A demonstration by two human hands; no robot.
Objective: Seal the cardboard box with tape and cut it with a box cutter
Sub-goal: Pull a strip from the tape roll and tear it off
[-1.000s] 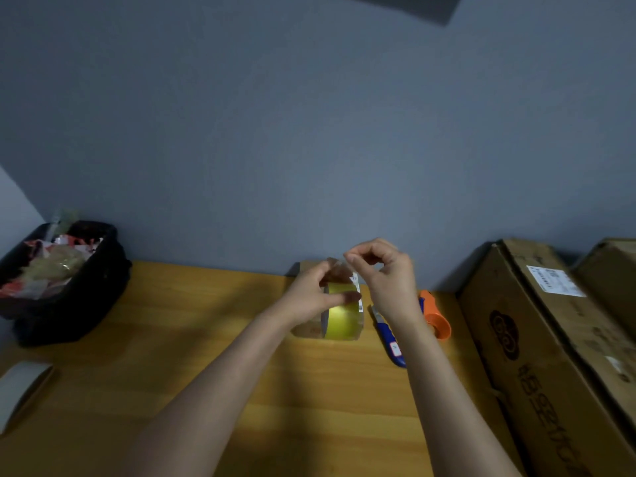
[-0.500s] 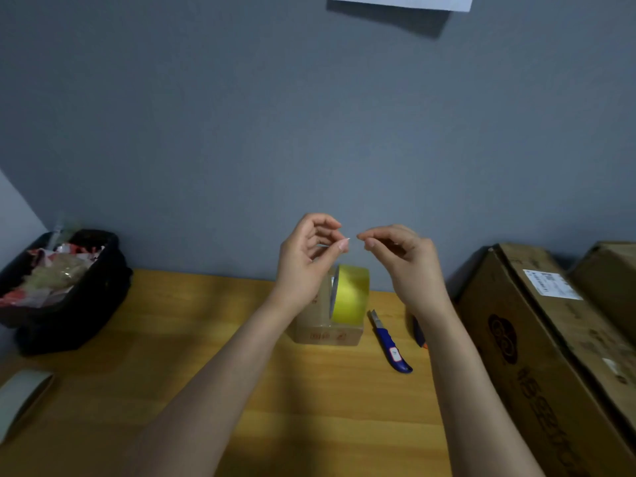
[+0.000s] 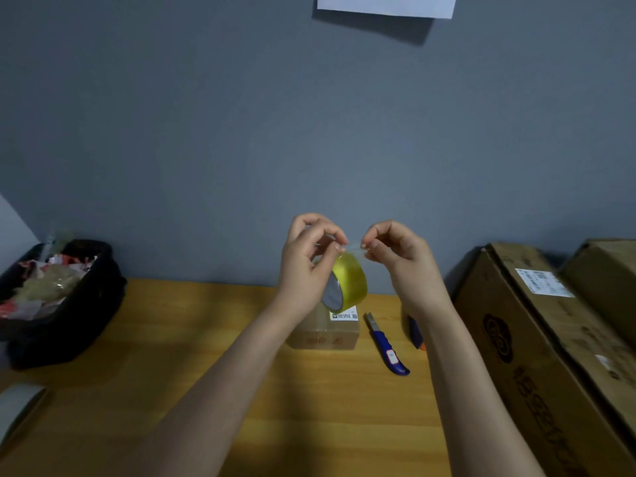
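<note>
A small cardboard box (image 3: 339, 333) with a white label lies on the wooden table (image 3: 192, 342) near the wall. A yellowish roll of clear tape (image 3: 349, 282) hangs above the box, under my left hand (image 3: 308, 259), whose fingers pinch one end of a short clear strip. My right hand (image 3: 401, 256) pinches the other end of that strip (image 3: 354, 247), a small gap from my left fingers. A blue box cutter (image 3: 389, 346) lies on the table just right of the small box.
A black bin (image 3: 69, 315) full of wrappers stands at the left edge. Large cardboard cartons (image 3: 537, 342) lie along the right. An orange and blue item (image 3: 414, 333) shows partly behind my right wrist. A grey object (image 3: 15, 409) sits at the lower left.
Both hands rose off the small box with the tape roll. My right hand drew the strip's end away from my left fingers. The view tilted slightly.
</note>
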